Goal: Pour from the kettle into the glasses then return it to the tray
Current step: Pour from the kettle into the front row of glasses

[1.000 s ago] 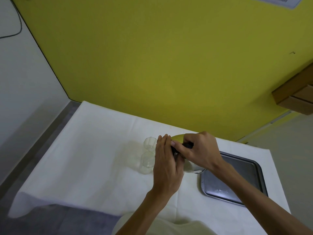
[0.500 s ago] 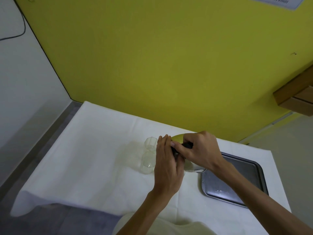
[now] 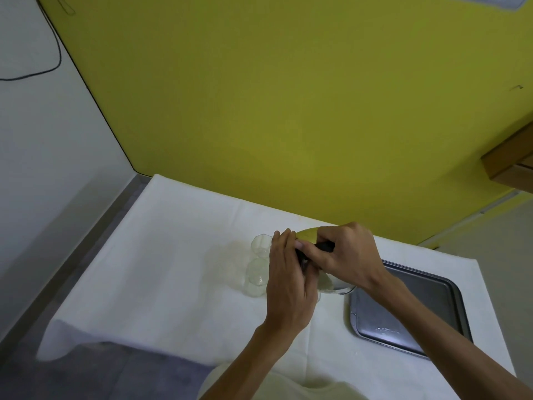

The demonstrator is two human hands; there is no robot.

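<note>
A shiny metal kettle [image 3: 331,281] with a black handle is tilted to the left above the white tablecloth. My right hand [image 3: 343,255] grips its handle from above. My left hand [image 3: 288,281] lies flat against the kettle's left side and hides the spout. Two clear faceted glasses stand just left of my hands: the far glass [image 3: 261,243] and the near glass [image 3: 256,278]. I cannot see liquid leaving the kettle. The grey metal tray [image 3: 409,307] lies to the right with nothing on it.
The white-clothed table [image 3: 161,269] meets a yellow wall at the back. Its left edge drops to a grey floor strip beside a white wall. A wooden shelf [image 3: 510,166] juts out at the upper right.
Both hands and the kettle stay in almost the same place over the glasses; the view has only shifted slightly.
</note>
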